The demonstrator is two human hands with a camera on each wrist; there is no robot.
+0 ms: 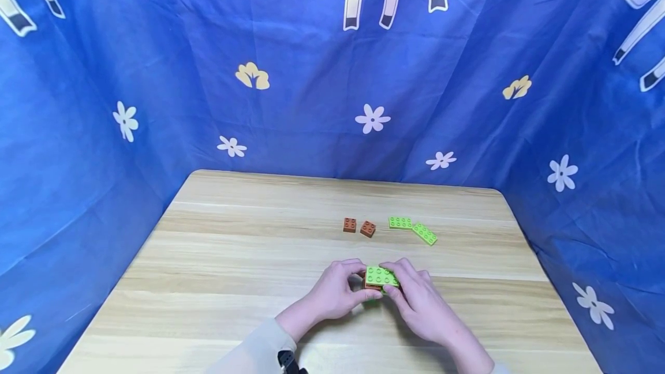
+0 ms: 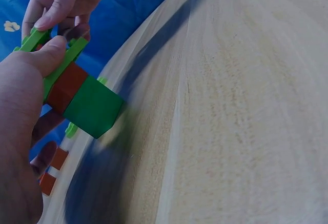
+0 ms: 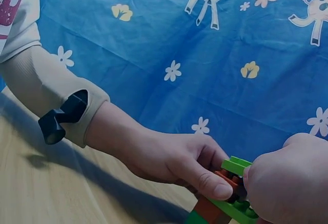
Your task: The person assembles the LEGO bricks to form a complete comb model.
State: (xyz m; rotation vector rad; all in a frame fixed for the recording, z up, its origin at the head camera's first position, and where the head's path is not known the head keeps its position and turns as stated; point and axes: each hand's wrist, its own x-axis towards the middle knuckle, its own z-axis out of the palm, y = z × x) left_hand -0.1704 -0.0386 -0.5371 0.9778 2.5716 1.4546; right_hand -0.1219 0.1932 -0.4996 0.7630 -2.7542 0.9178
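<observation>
Both hands meet over a small stack of toy building bricks near the front middle of the table. My left hand (image 1: 335, 292) grips the stack's side, thumb in front. On top lies a lime green brick (image 1: 378, 275) with studs, its right end pinched by my right hand (image 1: 419, 303). Seen from the left wrist, the stack has a dark green brick (image 2: 95, 108) at its bottom, then a brown brick (image 2: 67, 86), then a lime layer. More brown shows under the top lime brick in the right wrist view, partly hidden by fingers.
Behind the hands, two small brown bricks (image 1: 350, 224) lie apart from each other on the wooden table (image 1: 249, 247). To their right are two thin lime bricks (image 1: 400, 223), their ends close together. A blue patterned curtain (image 1: 312, 120) hangs around the table's back and sides.
</observation>
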